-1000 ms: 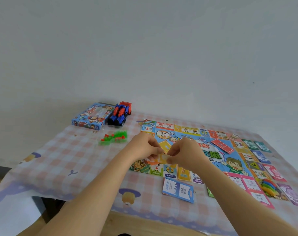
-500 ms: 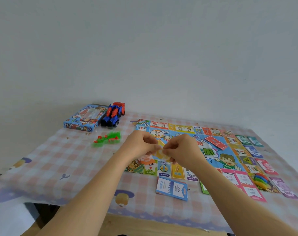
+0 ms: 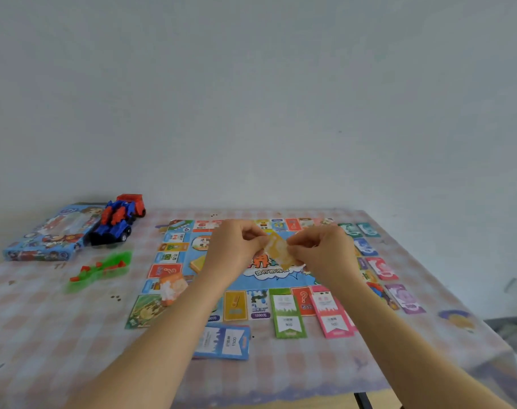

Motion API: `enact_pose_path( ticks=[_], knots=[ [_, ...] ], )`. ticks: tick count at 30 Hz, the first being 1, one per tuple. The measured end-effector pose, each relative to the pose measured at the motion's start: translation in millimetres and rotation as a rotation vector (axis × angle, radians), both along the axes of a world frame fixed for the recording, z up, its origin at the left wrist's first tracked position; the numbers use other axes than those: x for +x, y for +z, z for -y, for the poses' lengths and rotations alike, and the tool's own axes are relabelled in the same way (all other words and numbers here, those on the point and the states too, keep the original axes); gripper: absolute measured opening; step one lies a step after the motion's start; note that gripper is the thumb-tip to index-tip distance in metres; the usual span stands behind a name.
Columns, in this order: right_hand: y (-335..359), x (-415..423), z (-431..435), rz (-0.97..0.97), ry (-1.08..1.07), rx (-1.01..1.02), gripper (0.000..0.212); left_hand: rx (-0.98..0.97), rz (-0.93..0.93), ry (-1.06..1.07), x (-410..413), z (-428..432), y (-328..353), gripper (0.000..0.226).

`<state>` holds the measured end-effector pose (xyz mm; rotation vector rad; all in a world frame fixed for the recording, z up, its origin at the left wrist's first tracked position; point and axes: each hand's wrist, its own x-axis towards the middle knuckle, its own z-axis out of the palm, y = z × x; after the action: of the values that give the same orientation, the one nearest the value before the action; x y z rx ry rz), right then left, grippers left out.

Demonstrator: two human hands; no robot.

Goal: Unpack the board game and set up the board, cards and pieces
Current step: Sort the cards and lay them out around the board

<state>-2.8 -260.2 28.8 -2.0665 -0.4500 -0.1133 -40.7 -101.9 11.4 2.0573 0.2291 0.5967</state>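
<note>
We see the left hand [image 3: 236, 250] and the right hand [image 3: 325, 256] held over the middle of the flat, glossy board [image 3: 269, 274], both with fingertips clamped on opposite edges of a thin, shiny yellow-orange packet [image 3: 279, 249]. Rectangular blue cards [image 3: 224, 342] lie on the soft checked cloth [image 3: 44, 320] at the board's near edge. The oblong cardboard box [image 3: 44, 236] sits far left, beside a blocky plastic toy truck [image 3: 118, 221].

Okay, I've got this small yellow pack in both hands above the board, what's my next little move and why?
Probably pull it open: your left hand and right hand pinch opposite edges of the yellow pack above the board, as if tearing a wrapper. Whether it is wrapped is too blurred to tell.
</note>
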Motion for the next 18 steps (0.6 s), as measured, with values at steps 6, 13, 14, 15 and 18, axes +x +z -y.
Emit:
enact_pose_path(
  ticks=[6,13,14,15,18],
  knots=[
    [-4,28,57,-0.101,-0.127,0.161,0.016,0.064,0.018,-0.068,48,58,5,0.007],
    [-12,81,118,-0.194,-0.34,0.256,0.016,0.161,-0.015,-0.148,100,112,6,0.014],
    [-15,90,125,-0.199,-0.372,0.261,0.018,0.184,-0.034,-0.164,106,116,5,0.016],
    [-17,99,132,-0.202,-0.398,0.262,0.019,0.213,-0.055,-0.178,113,121,3,0.019],
    [-25,120,142,-0.214,-0.448,0.244,0.02,0.327,-0.105,-0.223,127,130,-2,0.024]
  ],
)
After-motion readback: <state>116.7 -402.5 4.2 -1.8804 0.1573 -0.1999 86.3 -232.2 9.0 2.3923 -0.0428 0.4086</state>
